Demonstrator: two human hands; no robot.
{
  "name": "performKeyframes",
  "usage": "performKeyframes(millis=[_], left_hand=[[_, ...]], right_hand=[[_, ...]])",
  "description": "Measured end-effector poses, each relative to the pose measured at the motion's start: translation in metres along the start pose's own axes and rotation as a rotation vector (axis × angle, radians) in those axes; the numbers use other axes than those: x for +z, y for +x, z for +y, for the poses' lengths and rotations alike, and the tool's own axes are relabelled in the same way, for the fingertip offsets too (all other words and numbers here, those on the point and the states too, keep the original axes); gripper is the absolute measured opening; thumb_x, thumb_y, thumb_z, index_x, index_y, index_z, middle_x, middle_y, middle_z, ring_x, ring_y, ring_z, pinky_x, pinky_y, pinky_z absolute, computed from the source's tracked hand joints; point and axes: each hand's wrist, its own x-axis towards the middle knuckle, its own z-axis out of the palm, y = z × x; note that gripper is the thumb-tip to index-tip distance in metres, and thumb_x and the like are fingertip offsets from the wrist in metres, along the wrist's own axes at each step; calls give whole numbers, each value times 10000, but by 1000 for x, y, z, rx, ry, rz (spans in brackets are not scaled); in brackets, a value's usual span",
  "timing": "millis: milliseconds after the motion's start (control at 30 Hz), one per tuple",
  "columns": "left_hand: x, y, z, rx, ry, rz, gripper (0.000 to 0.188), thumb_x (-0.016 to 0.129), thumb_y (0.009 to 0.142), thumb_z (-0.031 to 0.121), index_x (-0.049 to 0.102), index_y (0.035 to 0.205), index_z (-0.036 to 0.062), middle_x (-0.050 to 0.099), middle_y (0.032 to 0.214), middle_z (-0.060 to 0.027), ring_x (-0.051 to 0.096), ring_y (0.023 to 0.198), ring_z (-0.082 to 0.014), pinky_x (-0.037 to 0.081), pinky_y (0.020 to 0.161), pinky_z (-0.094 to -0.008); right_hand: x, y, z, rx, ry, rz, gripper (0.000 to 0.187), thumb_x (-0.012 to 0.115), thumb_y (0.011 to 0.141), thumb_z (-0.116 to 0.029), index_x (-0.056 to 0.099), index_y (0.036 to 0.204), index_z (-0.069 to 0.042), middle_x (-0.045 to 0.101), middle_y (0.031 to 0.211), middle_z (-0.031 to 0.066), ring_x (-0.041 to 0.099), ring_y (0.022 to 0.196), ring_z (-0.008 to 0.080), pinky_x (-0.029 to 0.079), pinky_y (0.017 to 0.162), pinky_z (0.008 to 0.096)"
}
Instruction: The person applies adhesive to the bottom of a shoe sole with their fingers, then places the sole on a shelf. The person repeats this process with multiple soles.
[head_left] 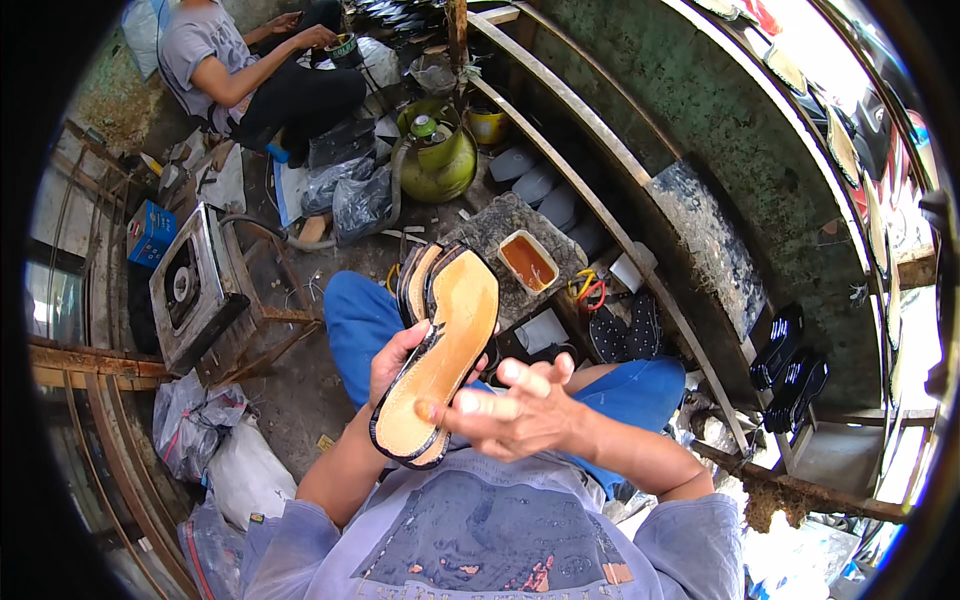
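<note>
My left hand [398, 360] is closed around a pair of shoe soles, thumb on top. The upper shoe sole [462, 305] faces me with a tan surface and a black, wrapped-looking edge. Another tan sole [413, 285] lies behind it, mostly covered. My right hand [530, 405] has its fingers spread and grips nothing. Its index fingertip, with an orange-brown smear, touches the tan face near the lower end of the upper sole. Beyond the soles, a shallow rectangular tray [505, 243] of orange-brown liquid sits on a rough grey block [475, 232].
Left of me stands a metal stove [200, 290] on a wooden stand. A green gas cylinder [437, 160] is ahead, near plastic bags [362, 203]. Another person [235, 70] sits at the far left. Wooden shelving [600, 130] curves along the right, with black footwear pieces [790, 360] on it.
</note>
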Motion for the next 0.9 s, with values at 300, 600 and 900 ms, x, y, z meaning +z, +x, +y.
performKeyframes(millis=[300, 600, 900], left_hand=[[-14, 0, 0, 141, 93, -50, 596, 481, 1031, 354, 472, 1498, -17, 603, 1419, -231, 664, 1180, -327, 522, 1064, -446], [-38, 28, 2, 277, 330, -82, 649, 428, 1050, 439, 448, 1492, -36, 613, 1385, -192, 629, 1212, -276, 477, 1071, -395], [-81, 56, -2, 630, 528, 74, 490, 471, 1092, 315, 452, 1492, 33, 585, 1409, -104, 616, 1151, -210, 503, 1014, -384]], right_hand=[[-2, 8, 24, 342, 164, -76, 415, 592, 848, -298, 770, 1210, -396, 399, 1627, 93, 161, 1574, 324, -100, 1226, 554], [6, -3, -18, 521, 801, -136, 406, 515, 991, -508, 741, 1232, -271, 219, 1674, 246, 212, 1528, 403, 39, 1206, 605], [43, 2, -14, 965, 1176, 86, 1198, 860, 854, -146, -69, 1607, -68, -138, 1684, 189, 123, 1581, 358, 188, 1276, 537]])
